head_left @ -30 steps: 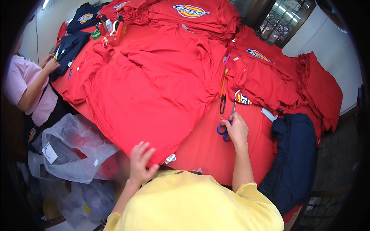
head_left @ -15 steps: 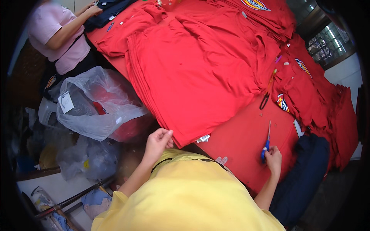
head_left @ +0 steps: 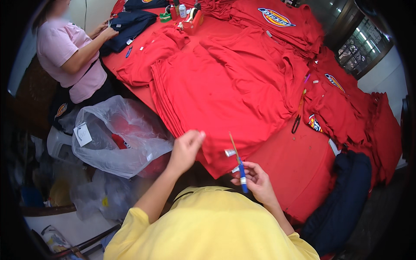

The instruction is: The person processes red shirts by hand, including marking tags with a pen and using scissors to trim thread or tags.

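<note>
A stack of red T-shirts (head_left: 225,91) lies spread over the red-covered table in front of me. At its near left edge is my left hand (head_left: 184,151), slightly blurred, its fingers pinched together. Whatever they hold, if anything, I cannot make out. My right hand (head_left: 255,180) grips blue-handled scissors (head_left: 242,171), the thin blades pointing up and away over the shirts' near corner. Beside the blades, a small white label (head_left: 229,152) shows on the red cloth. Another label sits partly behind the right fingers.
An open clear plastic bag (head_left: 108,151) with red cloth inside stands at the left. Beyond it a person in pink (head_left: 71,56) handles dark garments (head_left: 130,28). More red shirts (head_left: 346,99) and a navy bundle (head_left: 340,195) lie right; a tape dispenser (head_left: 190,24) stands far back.
My right hand has brought the scissors leftward from the right table edge to the shirts' near corner. My left hand has moved up and slightly right. The view has shifted a little.
</note>
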Demonstrator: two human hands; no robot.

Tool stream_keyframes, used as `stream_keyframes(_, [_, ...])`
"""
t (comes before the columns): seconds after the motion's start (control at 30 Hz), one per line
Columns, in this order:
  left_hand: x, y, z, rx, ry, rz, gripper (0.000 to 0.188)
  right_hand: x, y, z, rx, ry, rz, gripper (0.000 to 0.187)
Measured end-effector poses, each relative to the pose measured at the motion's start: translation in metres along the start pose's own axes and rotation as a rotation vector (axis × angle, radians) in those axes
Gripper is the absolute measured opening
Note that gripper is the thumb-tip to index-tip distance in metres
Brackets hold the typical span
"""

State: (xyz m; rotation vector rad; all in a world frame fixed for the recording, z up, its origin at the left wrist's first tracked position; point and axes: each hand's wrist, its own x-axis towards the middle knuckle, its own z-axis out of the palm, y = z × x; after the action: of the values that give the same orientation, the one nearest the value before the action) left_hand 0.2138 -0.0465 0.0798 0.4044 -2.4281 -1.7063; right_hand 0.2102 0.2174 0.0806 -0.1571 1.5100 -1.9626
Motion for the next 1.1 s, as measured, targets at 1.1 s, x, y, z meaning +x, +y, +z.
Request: stream_keyframes(1.1, [0.003,-0.002,0.007,-1.061,-0.206,-0.293,0.030,0.004,0.017,0.050,-0.677,0.178,-0.239,0.047])
